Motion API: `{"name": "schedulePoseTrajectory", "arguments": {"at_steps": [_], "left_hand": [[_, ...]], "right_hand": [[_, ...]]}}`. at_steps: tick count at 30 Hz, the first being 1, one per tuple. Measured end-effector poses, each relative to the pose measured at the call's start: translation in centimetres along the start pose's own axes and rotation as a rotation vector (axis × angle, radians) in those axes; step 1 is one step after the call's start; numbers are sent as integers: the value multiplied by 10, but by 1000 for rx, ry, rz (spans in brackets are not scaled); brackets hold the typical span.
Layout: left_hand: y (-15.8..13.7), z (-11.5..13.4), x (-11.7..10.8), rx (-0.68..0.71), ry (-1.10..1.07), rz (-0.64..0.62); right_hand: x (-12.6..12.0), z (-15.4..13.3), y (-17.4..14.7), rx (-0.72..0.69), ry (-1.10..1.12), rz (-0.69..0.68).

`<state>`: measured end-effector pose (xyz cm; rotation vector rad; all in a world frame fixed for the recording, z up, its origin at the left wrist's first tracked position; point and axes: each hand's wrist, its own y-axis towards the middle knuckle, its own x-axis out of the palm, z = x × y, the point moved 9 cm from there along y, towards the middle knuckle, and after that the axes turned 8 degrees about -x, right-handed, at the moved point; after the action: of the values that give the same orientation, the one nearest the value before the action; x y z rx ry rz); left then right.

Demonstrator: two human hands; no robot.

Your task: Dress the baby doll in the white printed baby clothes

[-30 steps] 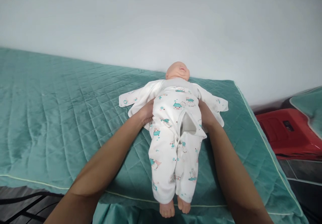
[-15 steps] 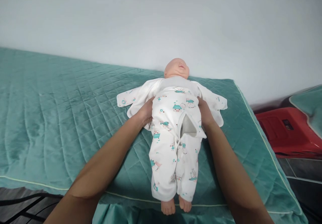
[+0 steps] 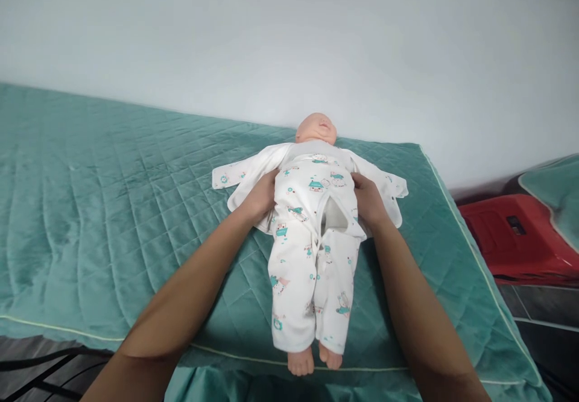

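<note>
A baby doll (image 3: 316,129) lies on its back on the green quilted cover (image 3: 136,209), its head toward the wall and its bare feet near the front edge. It is dressed in white printed pants (image 3: 294,269), pulled high over the belly, with an opening at the crotch. Beneath the doll, a white printed jacket (image 3: 246,170) is spread with both sleeves out to the sides. My left hand (image 3: 263,198) grips the doll's waist from the left. On the opposite side, my right hand (image 3: 368,199) holds it likewise. The fingertips of both hands are hidden behind the body.
A pale wall (image 3: 271,40) rises directly behind the bed. To the right, past the cover's edge, a red plastic stool or chair (image 3: 520,233) stands low, with another green cover (image 3: 552,191) beside it. Dark metal legs (image 3: 49,372) show at the lower left.
The doll's feet, legs and belly have shifted slightly away from me, and its head sits a little lower in view. Both hands stay at its waist.
</note>
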<state>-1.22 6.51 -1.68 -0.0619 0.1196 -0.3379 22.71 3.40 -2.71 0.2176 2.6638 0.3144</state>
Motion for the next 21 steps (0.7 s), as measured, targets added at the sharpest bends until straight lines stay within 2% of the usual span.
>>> {"name": "schedulePoseTrajectory", "arguments": {"at_steps": [3,8,11,13,15,18,21], "left_hand": [[2,3,-12,3,158,71],[7,-9,-23,-59,213,116],[2,-4,-30,-15,297,238],[-6,10,-36,71,378,369],[-13,27,-34,193,419,417],[-14,47,-17,376,396,247],[-5,52,-2,420,342,33]], "right_hand": [[-5,9,0,51,43,45],[-16,13,-2,133,30,113],[-28,-3,-2,69,-97,199],[-35,-21,-4,-18,-207,286],[-35,-38,-5,-96,-217,339],[-20,-51,-3,-158,-21,289],[-4,-55,1,-197,130,180]]}}
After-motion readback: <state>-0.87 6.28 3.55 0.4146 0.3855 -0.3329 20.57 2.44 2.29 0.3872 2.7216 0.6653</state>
